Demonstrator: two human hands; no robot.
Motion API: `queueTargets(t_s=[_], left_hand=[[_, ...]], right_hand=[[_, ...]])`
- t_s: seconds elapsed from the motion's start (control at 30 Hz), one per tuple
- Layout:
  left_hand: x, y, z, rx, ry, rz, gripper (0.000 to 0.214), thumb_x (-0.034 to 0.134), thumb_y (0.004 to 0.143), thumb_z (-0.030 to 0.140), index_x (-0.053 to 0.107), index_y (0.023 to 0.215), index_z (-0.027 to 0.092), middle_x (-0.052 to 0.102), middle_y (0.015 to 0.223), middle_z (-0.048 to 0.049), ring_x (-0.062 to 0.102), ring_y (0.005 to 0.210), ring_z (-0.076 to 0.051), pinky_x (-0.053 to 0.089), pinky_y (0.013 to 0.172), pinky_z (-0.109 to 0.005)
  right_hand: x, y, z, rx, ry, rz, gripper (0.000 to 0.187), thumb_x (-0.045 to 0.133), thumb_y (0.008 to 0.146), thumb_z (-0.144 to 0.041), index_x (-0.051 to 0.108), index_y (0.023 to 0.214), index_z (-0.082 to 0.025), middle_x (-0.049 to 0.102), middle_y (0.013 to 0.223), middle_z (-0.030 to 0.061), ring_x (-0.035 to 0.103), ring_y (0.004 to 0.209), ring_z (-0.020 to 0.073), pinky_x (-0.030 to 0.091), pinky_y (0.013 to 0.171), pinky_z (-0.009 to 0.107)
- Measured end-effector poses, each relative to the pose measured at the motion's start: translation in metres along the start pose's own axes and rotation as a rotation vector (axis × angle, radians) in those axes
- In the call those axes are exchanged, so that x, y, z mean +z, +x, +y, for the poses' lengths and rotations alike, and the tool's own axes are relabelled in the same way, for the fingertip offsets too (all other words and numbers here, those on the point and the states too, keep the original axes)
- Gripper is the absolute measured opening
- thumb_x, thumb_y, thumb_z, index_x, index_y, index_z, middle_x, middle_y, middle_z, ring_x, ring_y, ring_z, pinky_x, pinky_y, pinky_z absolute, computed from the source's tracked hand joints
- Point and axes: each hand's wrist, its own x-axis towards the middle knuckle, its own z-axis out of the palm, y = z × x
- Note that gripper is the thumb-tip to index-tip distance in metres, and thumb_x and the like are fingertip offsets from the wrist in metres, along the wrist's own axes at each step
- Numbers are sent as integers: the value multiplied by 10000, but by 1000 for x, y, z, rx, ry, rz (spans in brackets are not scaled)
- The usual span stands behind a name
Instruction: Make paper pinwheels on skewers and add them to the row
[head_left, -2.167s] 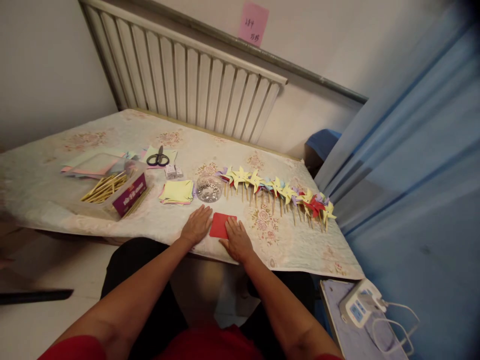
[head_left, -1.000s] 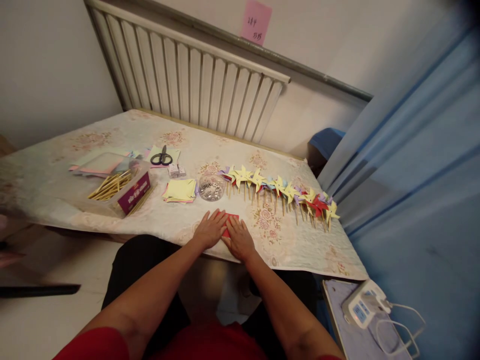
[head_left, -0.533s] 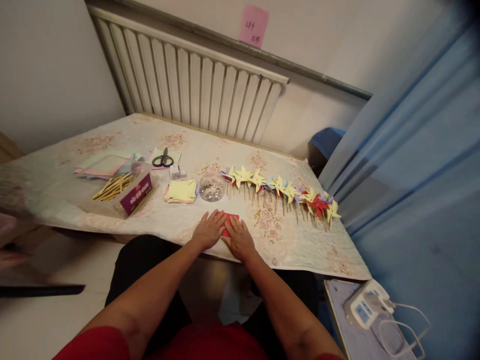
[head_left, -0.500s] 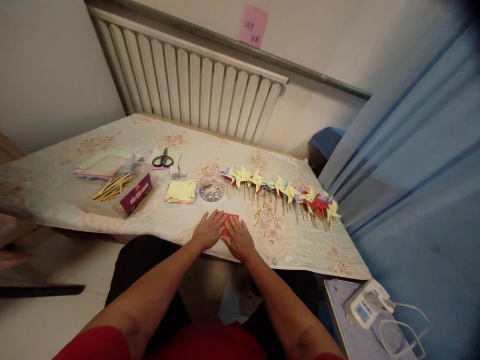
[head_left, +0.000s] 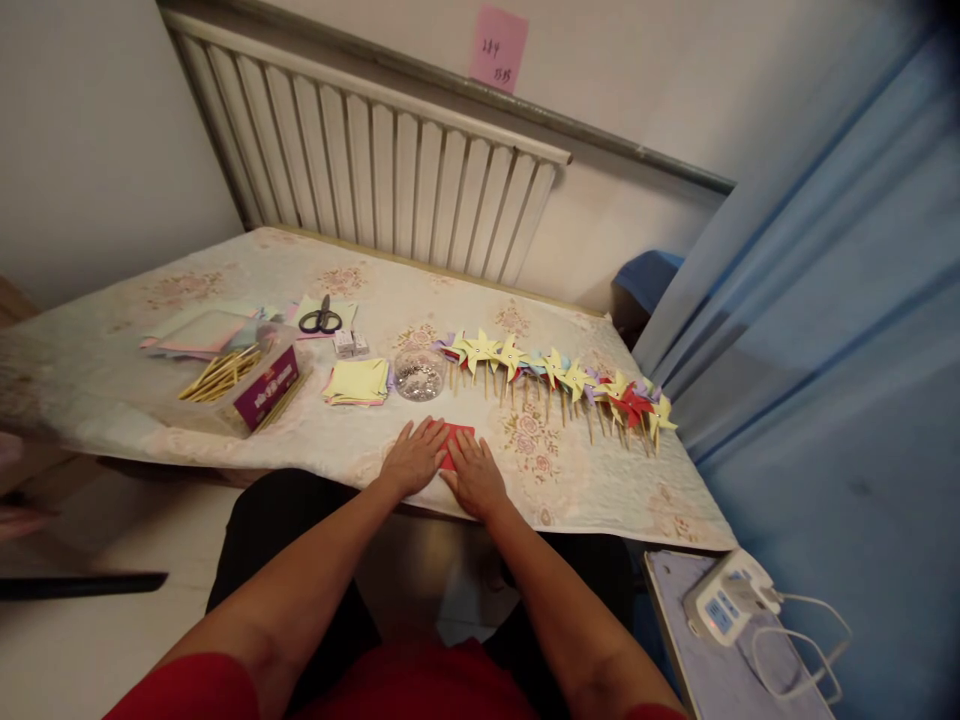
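A small red paper square (head_left: 453,440) lies flat at the table's front edge, partly covered by my fingers. My left hand (head_left: 412,460) rests on its left side with the fingers stretched out. From the right, my right hand (head_left: 475,476) presses on the paper, fingers also extended and flat. Just beyond my hands stands a round clear dish (head_left: 420,376) of small shiny metal pieces. Left of the dish is a stack of cut paper squares (head_left: 357,382), yellow on top. Finished-looking paper pinwheels (head_left: 576,380) on sticks lie in a row to the right.
A clear box (head_left: 240,400) of wooden sticks stands at left, near coloured paper sheets (head_left: 202,332). Black-handled scissors (head_left: 321,318) lie behind small white boxes (head_left: 351,344). A white power strip (head_left: 732,598) with cable sits on a side surface at lower right, beside a blue curtain (head_left: 840,380).
Both hands stay on the red paper with almost the same pose. The whole view has shifted slightly, so everything sits a little further left.
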Motion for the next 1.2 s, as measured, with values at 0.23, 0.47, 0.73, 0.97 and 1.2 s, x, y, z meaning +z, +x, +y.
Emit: queueTargets(t_s=[0.23,0.47,0.73,0.97,1.2], left_hand=[[-1,0,1,-3,-20,-5,538,341,999,357,464,1499,202,409,1596,-89,292,1504,-294,212,1204,-547],[-5,-1,3,-14,-36,-7,528,365,991,347,471,1492,217,416,1592,-86,299,1502,-287,211,1202,-541],[-3,0,0,-6,-58,2,520,366,994,355,485,1478,210,430,1583,-92,314,1493,-296,227,1195,-550],[0,13,-18,-5,-218,106,453,349,1009,349,592,1367,213,579,1460,-94,449,1411,-256,293,1180,-483],[-6,38,-37,-25,-365,141,364,390,988,325,684,1160,194,712,1217,-104,597,1171,-255,439,1023,-435]], right_hand=[[-8,-5,-7,18,15,-40,635,487,996,-483,422,1501,-103,371,1591,198,294,1504,316,231,1208,560],[-6,-16,-11,36,12,-17,643,502,989,-474,420,1500,-92,382,1583,206,282,1507,336,230,1207,573],[-3,-48,-10,55,174,60,610,568,958,-395,446,1486,-116,458,1540,188,346,1484,311,257,1215,564],[-9,-51,12,456,695,360,380,564,880,-275,669,1233,-184,727,1206,124,686,1118,254,524,1021,426],[-20,-30,8,532,740,404,261,648,782,-253,708,1030,-197,698,846,30,616,696,163,538,712,300]])
